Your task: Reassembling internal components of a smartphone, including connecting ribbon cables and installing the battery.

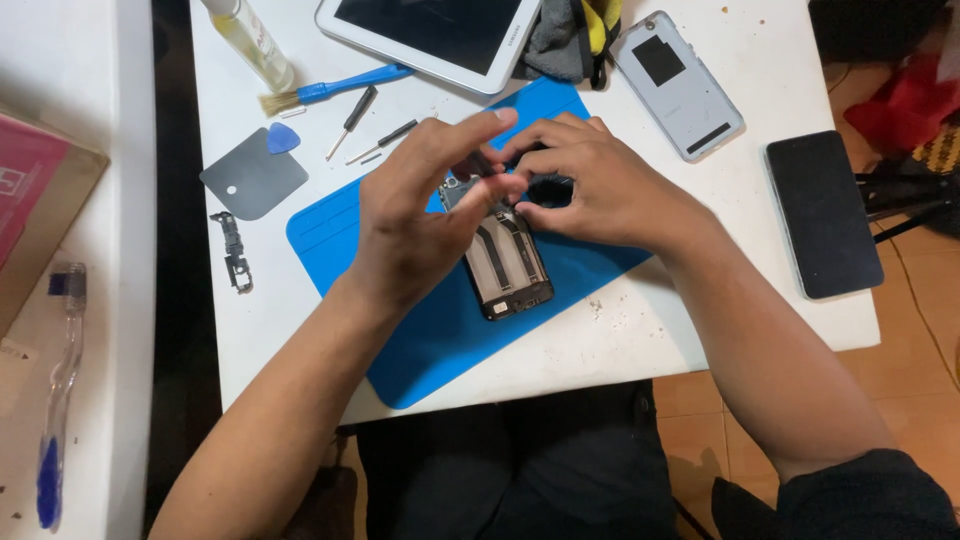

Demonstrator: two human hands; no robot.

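Centrally, opened phone (505,262), dark innards bared, on blue mat (430,340)

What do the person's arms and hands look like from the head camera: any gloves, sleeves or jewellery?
Both hands are bare: no gloves on the left hand or the right hand, and no rings, watch or wristband show. Both forearms are uncovered. A dark sleeve shows on the right arm at the lower right corner of the frame; no sleeve is visible on the left arm.
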